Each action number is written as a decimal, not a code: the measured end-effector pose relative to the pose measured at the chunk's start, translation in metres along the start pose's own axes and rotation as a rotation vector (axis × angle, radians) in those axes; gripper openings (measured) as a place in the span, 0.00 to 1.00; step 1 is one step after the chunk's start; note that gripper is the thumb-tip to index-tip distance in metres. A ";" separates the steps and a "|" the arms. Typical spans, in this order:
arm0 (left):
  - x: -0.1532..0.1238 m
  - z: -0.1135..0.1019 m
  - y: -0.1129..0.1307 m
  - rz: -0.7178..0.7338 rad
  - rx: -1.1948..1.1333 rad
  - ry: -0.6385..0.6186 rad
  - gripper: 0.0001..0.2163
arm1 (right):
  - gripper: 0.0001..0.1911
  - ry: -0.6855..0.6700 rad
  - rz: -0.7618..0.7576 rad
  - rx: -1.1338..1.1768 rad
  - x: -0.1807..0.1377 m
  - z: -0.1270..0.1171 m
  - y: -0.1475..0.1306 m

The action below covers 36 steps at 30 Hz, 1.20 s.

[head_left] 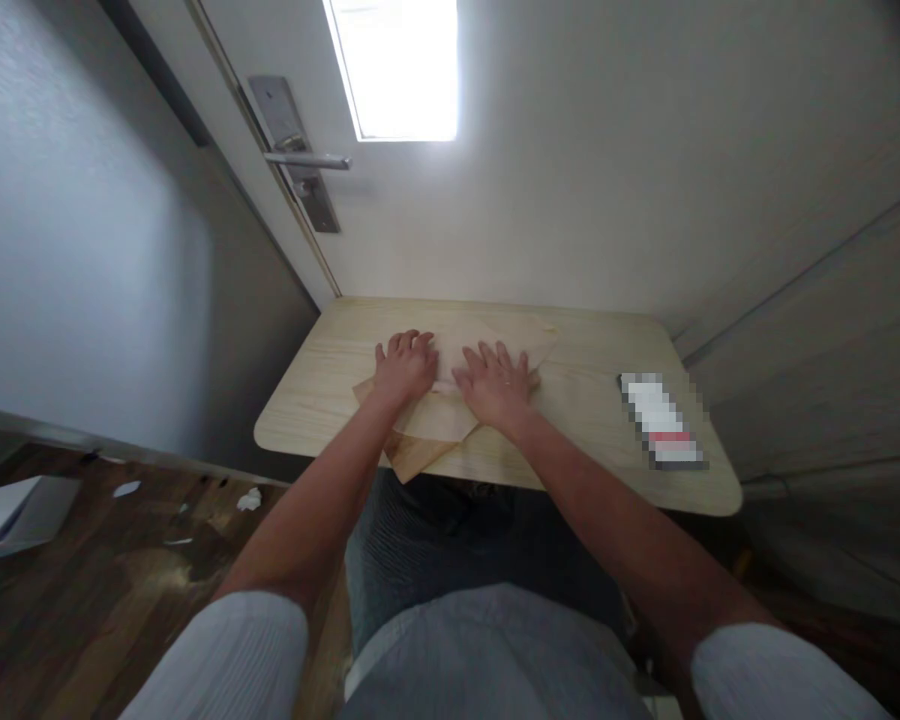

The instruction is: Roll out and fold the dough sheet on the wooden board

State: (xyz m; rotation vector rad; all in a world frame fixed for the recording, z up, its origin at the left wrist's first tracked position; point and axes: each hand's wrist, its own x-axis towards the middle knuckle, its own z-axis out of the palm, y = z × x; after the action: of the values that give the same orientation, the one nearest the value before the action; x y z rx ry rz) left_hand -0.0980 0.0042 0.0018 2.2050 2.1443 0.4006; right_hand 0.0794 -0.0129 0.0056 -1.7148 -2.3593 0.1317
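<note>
A thin, pale sheet, paper-like and partly see-through, lies on the light wooden table. Beneath it a brown sheet sticks out toward the near edge, with another corner showing at the left. My left hand presses on the left part of the pale sheet, fingers bent a little and pointing away from me. To its right, my right hand lies flat on the same sheet with its fingers spread. Both palms hide part of the sheets, and neither hand grips anything.
A blurred-out phone-like object lies at the table's right. Behind the table stands a door with a metal handle and a bright window. A white box and paper scraps are on the floor at left.
</note>
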 end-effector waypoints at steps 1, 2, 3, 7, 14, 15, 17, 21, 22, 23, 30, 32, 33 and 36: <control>0.003 0.001 0.000 0.000 -0.003 0.001 0.21 | 0.30 -0.009 0.031 -0.011 0.005 0.000 0.005; 0.005 0.001 0.001 0.001 -0.003 0.003 0.21 | 0.31 -0.021 0.052 -0.022 0.010 0.000 0.010; 0.007 0.002 0.001 0.004 0.001 0.002 0.21 | 0.32 -0.032 0.061 -0.029 0.014 0.000 0.014; 0.014 0.001 0.002 0.055 0.019 -0.021 0.21 | 0.31 -0.044 0.055 -0.036 0.021 0.002 0.020; -0.002 -0.005 0.002 0.073 -0.017 -0.106 0.23 | 0.30 0.008 0.029 -0.040 -0.005 0.002 0.010; -0.007 -0.005 0.002 0.073 -0.012 -0.100 0.24 | 0.30 0.018 0.026 -0.040 -0.011 0.002 0.009; -0.018 -0.005 0.003 0.080 0.003 -0.076 0.24 | 0.30 0.037 0.017 -0.039 -0.023 0.003 0.005; -0.040 -0.004 0.005 0.098 0.021 -0.006 0.24 | 0.31 0.078 -0.035 -0.046 -0.044 0.005 0.001; -0.044 -0.004 0.005 0.097 0.017 0.006 0.24 | 0.31 0.080 -0.045 -0.045 -0.048 0.005 0.000; -0.048 -0.004 0.005 0.093 0.010 0.011 0.24 | 0.31 0.076 -0.053 -0.043 -0.051 0.005 0.000; -0.070 -0.008 0.008 0.102 0.016 0.053 0.23 | 0.31 0.099 -0.080 0.014 -0.072 0.008 -0.002; -0.079 -0.010 0.009 0.116 0.025 0.062 0.23 | 0.31 0.131 -0.094 0.037 -0.082 0.010 -0.004; -0.084 -0.012 0.009 0.120 0.027 0.063 0.23 | 0.31 0.147 -0.101 0.048 -0.088 0.011 -0.006; -0.105 -0.014 0.009 0.125 0.025 0.063 0.23 | 0.30 0.175 -0.139 0.072 -0.112 0.012 -0.011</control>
State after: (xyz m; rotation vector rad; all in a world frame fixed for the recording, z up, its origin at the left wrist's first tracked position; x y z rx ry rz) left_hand -0.0931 -0.1021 0.0005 2.3788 2.0585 0.4571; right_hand 0.0990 -0.1216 -0.0176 -1.4618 -2.3054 0.0412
